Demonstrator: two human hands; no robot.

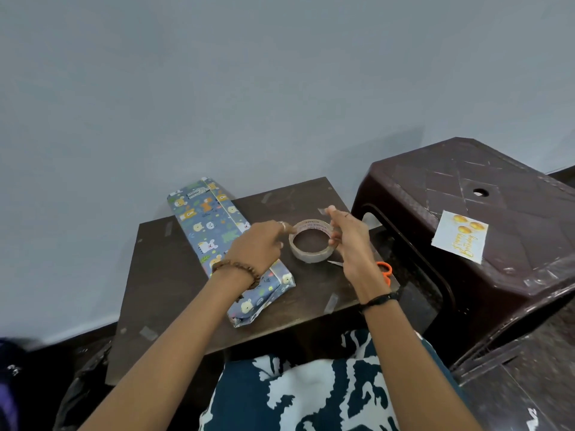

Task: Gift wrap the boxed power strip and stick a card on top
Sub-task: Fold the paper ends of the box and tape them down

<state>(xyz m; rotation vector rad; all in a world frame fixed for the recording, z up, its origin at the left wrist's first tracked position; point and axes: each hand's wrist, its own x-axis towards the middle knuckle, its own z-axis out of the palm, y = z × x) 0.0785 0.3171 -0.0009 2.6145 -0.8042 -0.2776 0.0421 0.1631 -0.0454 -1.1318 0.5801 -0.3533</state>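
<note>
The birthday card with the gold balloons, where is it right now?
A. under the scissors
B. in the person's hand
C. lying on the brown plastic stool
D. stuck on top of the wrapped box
C: the birthday card lies flat on the brown plastic stool, apart from the wrapped box on the small table.

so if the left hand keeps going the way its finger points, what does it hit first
Probably the tape roll. The left hand points right, its fingertip right at the roll's near edge, which the right hand holds. Depth is unclear, so whether they already touch cannot be told.
</note>
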